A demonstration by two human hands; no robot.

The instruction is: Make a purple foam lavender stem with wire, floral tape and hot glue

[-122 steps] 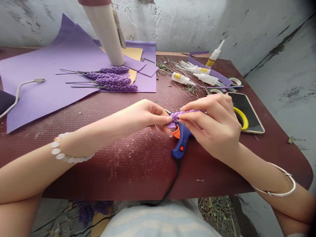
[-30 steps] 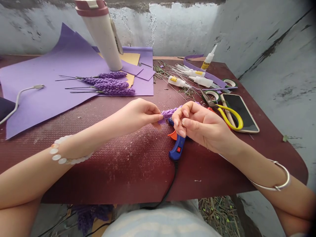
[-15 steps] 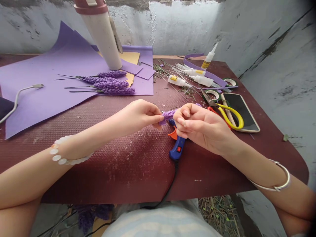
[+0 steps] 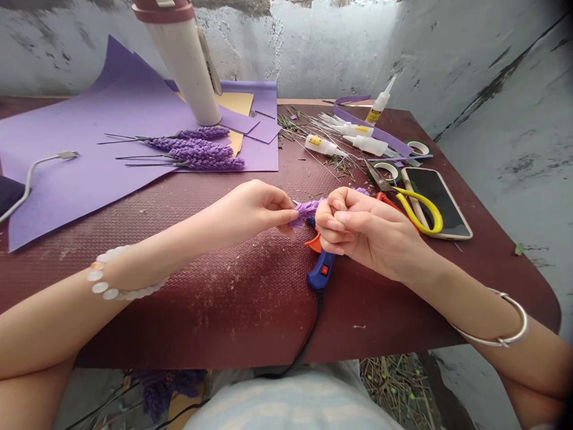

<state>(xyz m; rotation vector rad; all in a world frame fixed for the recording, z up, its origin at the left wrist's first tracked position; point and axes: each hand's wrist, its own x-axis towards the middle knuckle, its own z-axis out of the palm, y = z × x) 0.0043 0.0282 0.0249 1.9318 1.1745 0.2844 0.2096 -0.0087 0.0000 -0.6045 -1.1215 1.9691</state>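
Over the middle of the dark red table [image 4: 215, 298], my left hand [image 4: 253, 209] pinches one end of a small purple paper flower spike [image 4: 307, 209]. My right hand [image 4: 358, 230] is curled in a fist round the other end of the same spike, hiding most of it. Just under both hands lies a blue glue gun [image 4: 322, 266] with an orange trigger and a black cord running off the front edge. Several finished purple flower spikes [image 4: 201, 149] on wire stems lie on a purple sheet [image 4: 80, 149] at the back left.
A white cylinder bottle [image 4: 185, 60] stands at the back. Right of my hands lie yellow-handled scissors [image 4: 412, 203], a phone [image 4: 441, 200], tape rolls [image 4: 418, 147], several glue bottles [image 4: 358, 140] and loose wire stems. A white cable [image 4: 33, 173] lies far left.
My right hand has closed from open fingers 4.1 s ago into a fist round the spike and turned slightly. The left hand has kept its pinch in place.
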